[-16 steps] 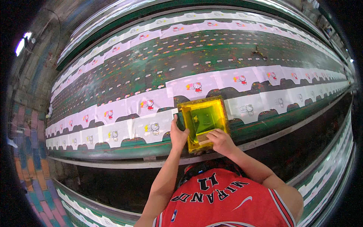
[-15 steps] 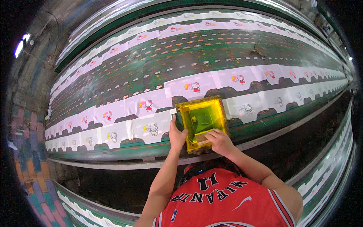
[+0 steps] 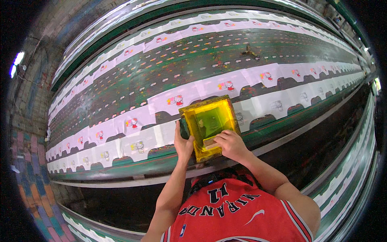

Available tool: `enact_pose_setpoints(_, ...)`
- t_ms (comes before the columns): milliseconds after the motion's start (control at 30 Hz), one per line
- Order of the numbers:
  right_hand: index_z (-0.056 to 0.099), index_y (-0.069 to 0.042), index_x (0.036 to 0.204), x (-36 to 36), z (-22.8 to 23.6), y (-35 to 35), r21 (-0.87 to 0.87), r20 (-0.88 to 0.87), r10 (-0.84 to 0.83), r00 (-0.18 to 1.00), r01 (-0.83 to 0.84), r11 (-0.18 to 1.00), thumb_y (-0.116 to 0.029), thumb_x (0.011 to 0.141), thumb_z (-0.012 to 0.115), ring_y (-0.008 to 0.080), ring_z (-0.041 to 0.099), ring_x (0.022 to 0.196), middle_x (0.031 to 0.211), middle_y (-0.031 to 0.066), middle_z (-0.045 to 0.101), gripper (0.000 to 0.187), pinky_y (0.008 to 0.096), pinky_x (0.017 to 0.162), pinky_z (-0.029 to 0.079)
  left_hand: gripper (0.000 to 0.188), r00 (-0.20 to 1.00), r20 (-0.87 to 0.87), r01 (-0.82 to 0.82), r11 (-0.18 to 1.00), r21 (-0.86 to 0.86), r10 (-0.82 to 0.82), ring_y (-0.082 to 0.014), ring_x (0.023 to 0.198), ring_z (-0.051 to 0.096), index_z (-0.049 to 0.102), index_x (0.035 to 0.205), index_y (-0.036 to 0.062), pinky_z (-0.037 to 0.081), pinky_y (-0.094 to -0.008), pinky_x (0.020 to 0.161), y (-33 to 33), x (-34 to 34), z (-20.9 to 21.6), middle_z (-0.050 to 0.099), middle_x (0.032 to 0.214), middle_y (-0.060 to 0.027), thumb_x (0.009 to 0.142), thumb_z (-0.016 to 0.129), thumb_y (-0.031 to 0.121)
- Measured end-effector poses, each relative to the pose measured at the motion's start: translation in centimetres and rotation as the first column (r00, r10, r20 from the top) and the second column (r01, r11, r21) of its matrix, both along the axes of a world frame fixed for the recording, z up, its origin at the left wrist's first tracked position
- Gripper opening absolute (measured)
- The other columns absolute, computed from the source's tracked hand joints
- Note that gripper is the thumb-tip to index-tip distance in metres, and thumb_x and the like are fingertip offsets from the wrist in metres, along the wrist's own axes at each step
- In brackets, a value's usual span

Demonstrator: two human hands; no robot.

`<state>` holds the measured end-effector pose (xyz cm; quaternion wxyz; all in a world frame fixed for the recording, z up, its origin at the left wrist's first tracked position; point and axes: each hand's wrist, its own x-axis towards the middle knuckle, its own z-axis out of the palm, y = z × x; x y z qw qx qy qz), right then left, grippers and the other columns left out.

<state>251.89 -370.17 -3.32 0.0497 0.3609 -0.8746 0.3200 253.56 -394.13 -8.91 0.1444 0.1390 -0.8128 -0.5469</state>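
A yellow screen-printing frame [image 3: 235, 121] sits tilted over the near row of white cloth pieces [image 3: 258, 109]. Its mesh shows green, with a pale figure faintly visible. My left hand [image 3: 184, 146] grips the frame's left side beside a dark edge piece, thumb toward me; its other fingers are partly hidden. Inside the near end, my right hand [image 3: 232, 147] closes on a wooden-handled squeegee [image 3: 209, 142]. Left of the frame, a cloth piece carries a cartoon cat outline with yellow [image 3: 138, 147]; to the right, a grey cat outline [image 3: 277, 105] shows.
Behind lies a row of cloths with coloured cat prints [image 3: 176, 100]. The long green table [image 3: 161, 80] bears rows of small paint marks and a dark clump [image 3: 250, 52]. Its near rail [image 3: 133, 182] borders a dark gap. Another table of cloths [image 3: 342, 201] stands lower right.
The frame has moved right along the table with both hands and turned slightly; it now partly covers a grey cat outline. The table's prints appear farther left in view. The squeegee stays in my right hand.
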Motion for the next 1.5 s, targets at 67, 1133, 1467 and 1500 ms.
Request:
enact_pose_setpoints(67,0.069,-0.003,0.101,-1.1,0.2,3.5,0.018,0.017,-0.012,1.0,0.012,1.0,-0.001,0.076,0.065,0.0349,0.065,0.1,0.103,0.0108,0.071,0.026,0.0461,0.089,0.054,0.09,1.0,0.016,0.013,0.998,0.057,-0.014,-0.0369,0.143,0.052,0.037,0.161,0.0032,0.042,-0.04,0.116,3.8,-1.3,-0.6,0.051,0.156,-0.0255,0.077,0.071,-0.003)
enact_pose_setpoints(1133,0.067,0.002,0.113,-3.8,-2.3,14.7,-0.019,0.218,0.098,0.971,-0.096,0.995,-0.002,0.08,0.066,0.038,0.063,0.109,0.112,0.0173,0.067,0.033,0.0468,0.097,0.054,0.093,0.955,0.296,-0.02,0.999,-0.036,0.03,-0.0357,0.133,0.06,0.036,0.16,0.0024,0.05,-0.0411,0.105,13.9,-3.7,0.5,0.056,0.15,-0.0259,0.076,0.075,0.001)
enact_pose_setpoints(1467,0.069,0.002,0.111,-2.2,-5.0,14.6,-0.067,0.01,0.117,0.993,-0.116,0.991,-0.001,0.078,0.065,0.0376,0.066,0.106,0.106,0.0166,0.069,0.033,0.0447,0.098,0.054,0.093,0.973,0.23,0.007,0.994,-0.105,0.018,-0.0361,0.135,0.059,0.036,0.16,0.002,0.047,-0.0399,0.11,13.3,-3.2,-0.8,0.054,0.152,-0.0255,0.076,0.076,0.001)
enact_pose_setpoints(1500,0.069,0.001,0.109,-3.1,-5.2,14.2,-0.063,0.012,0.104,0.994,-0.103,0.993,-0.001,0.078,0.065,0.038,0.066,0.106,0.105,0.0164,0.069,0.032,0.0453,0.097,0.054,0.093,0.976,0.216,0.01,0.994,-0.111,0.015,-0.0362,0.134,0.06,0.036,0.16,0.0021,0.047,-0.0399,0.11,13.3,-3.3,-1.0,0.054,0.152,-0.0257,0.076,0.076,0.0)
